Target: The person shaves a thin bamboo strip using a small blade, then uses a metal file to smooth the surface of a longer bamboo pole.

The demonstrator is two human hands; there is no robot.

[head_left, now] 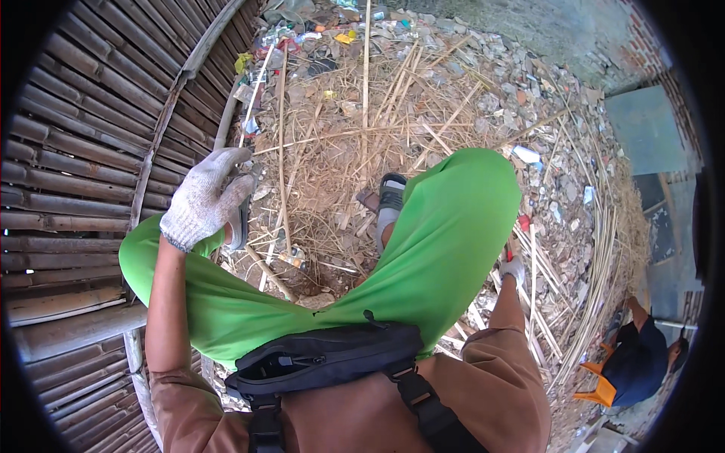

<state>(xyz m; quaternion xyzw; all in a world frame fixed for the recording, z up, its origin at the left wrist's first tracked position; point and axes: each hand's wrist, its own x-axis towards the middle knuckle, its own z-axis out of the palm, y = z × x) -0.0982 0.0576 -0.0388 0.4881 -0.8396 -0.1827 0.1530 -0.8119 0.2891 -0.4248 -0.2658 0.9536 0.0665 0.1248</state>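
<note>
My left hand, in a whitish knitted glove, hovers over my left knee with the thumb apart from the fingers. Nothing shows between them. A pale bamboo strip reaches close to its fingertips; whether they touch it, I cannot tell. Beside my right knee, my right hand, also gloved, is closed around a tool with a red handle. My green trouser leg hides part of this tool, so its kind does not show. Long thin bamboo strips lie on the ground beside that hand.
A bamboo slat wall rises close on my left. Straw, rubble and litter cover the ground between my feet. At the right, a person in dark clothes sits on an orange stool. A concrete wall stands at the back.
</note>
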